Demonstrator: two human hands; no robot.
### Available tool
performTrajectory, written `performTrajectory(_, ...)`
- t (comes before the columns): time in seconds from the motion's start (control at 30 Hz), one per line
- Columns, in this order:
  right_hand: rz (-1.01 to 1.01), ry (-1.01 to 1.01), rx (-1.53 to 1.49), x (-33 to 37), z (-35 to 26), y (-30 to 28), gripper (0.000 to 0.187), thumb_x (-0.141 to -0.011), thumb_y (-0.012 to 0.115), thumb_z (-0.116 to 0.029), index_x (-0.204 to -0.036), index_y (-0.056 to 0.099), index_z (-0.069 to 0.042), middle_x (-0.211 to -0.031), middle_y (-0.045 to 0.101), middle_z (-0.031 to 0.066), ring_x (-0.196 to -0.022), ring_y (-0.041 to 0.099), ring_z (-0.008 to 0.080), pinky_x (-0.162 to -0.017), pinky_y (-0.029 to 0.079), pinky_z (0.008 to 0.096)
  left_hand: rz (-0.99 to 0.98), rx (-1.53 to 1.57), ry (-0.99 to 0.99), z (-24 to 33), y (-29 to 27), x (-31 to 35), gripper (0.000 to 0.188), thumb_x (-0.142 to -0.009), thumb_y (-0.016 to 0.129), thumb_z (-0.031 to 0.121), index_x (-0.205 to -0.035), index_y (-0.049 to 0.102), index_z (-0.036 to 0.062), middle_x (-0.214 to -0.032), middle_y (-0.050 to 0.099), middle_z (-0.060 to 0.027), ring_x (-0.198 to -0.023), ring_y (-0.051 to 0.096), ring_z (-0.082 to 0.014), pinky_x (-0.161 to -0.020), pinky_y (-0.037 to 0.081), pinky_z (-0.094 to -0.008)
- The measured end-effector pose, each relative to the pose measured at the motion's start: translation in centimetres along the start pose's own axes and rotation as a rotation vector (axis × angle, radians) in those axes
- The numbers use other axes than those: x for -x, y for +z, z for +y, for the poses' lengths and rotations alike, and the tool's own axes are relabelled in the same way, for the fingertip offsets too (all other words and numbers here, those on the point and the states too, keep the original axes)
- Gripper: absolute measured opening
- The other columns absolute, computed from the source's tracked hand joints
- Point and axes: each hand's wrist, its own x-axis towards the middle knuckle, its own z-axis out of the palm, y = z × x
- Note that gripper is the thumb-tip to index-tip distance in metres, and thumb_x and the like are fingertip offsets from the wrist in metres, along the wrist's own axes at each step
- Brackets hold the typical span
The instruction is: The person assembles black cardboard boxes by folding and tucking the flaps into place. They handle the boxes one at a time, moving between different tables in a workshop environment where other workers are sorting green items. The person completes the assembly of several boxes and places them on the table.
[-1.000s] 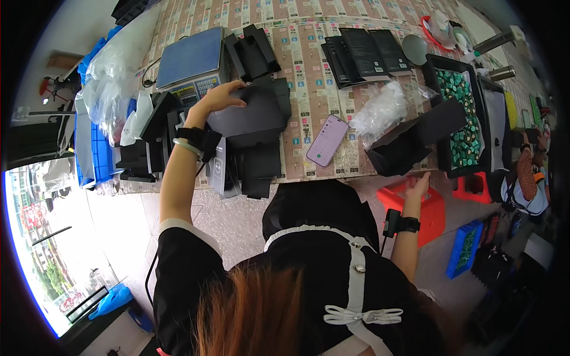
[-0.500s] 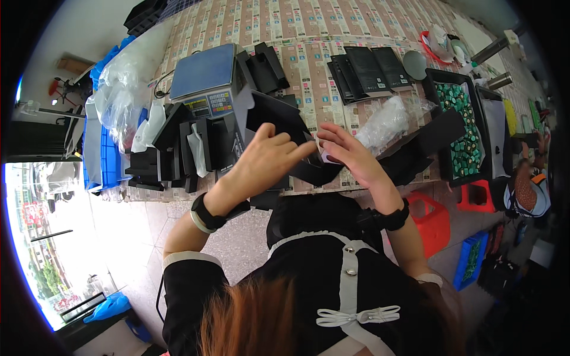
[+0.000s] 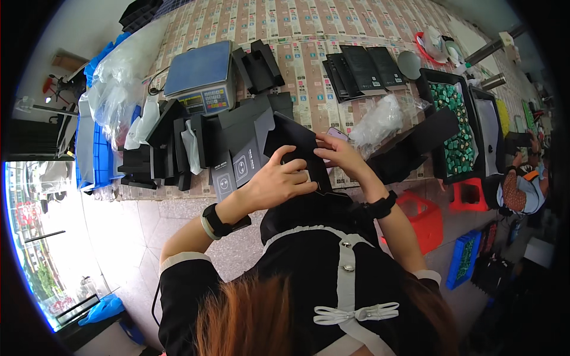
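Black box (image 3: 291, 135) slants lengthwise toward upper left.

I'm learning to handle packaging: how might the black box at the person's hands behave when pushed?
The black box looks thin-walled, so probably light for its size. Its flat panels suggest fair stiffness, though its open edges may flex.

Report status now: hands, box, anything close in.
Left hand and right hand on black box. Box open, at near edge of table. Phone just beyond right hand, partly hidden.
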Motion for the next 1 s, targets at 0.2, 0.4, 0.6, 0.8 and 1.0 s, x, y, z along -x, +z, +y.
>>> performTrajectory(0.2, 0.509, -0.410, 0.235, -3.6, 3.3, -1.3, 0.020, -0.080, 0.056, -0.009, -0.098, 0.060, 0.001, -0.081, 0.065, 0.0102, -0.071, 0.060, 0.0111, -0.066, 0.044, 0.0231, 0.020, 0.014, -0.385, -0.9, -1.2, 1.4, 0.030, -0.063, 0.069, 0.017, -0.092, 0.060, 0.0142, -0.074, 0.055, 0.0036, -0.092, 0.049, -0.0158, -0.097, 0.024, -0.0506)
performTrajectory(0.4, 0.533, -0.561, 0.275, -5.3, 3.1, 0.4, 0.016, -0.084, 0.050, -0.007, -0.098, 0.053, 0.000, -0.081, 0.060, 0.0088, -0.074, 0.057, 0.0150, -0.067, 0.043, 0.0252, 0.016, 0.410, -0.748, -2.4, -1.2, 3.6, 0.029, -0.068, 0.067, 0.007, -0.096, 0.058, 0.0092, -0.125, 0.041, -0.0125, -0.105, 0.050, -0.0326, -0.086, 0.041, -0.0381)
performTrajectory(0.6, 0.385, -0.506, 0.333, -7.3, 7.5, -0.5, 0.018, -0.085, 0.050, -0.009, -0.101, 0.053, -0.004, -0.087, 0.058, 0.0088, -0.079, 0.056, 0.0172, -0.070, 0.043, 0.0265, 0.110, 0.924, -1.015, -3.9, 5.5, 7.3, 0.034, -0.073, 0.066, 0.013, -0.104, 0.055, 0.0070, -0.094, 0.061, -0.0071, -0.093, 0.057, -0.0185, -0.076, 0.044, -0.0291)
performTrajectory(0.8, 0.085, -0.107, -0.045, -6.8, 7.2, -2.5, 0.041, -0.083, 0.053, -0.009, -0.122, 0.044, 0.003, -0.111, 0.054, 0.0059, -0.103, 0.049, 0.0145, -0.091, 0.036, 0.0250, 0.184, 0.169, -1.034, -3.2, 10.5, 6.8, 0.028, -0.070, 0.069, 0.022, -0.093, 0.061, 0.0085, -0.117, 0.047, -0.0119, -0.103, 0.049, -0.0248, -0.087, 0.038, -0.0313)
performTrajectory(1.0, 0.041, -0.131, 0.277, -5.4, 6.8, -2.3, 0.052, -0.080, 0.059, -0.013, -0.125, 0.040, 0.001, -0.119, 0.049, 0.0079, -0.112, 0.044, 0.0174, -0.095, 0.033, 0.0276, 0.300, 0.739, -1.066, -4.7, 12.4, 7.6, 0.028, -0.074, 0.066, 0.022, -0.097, 0.058, 0.0084, -0.127, 0.036, -0.0153, -0.119, 0.036, -0.0309, -0.099, 0.029, -0.0384)
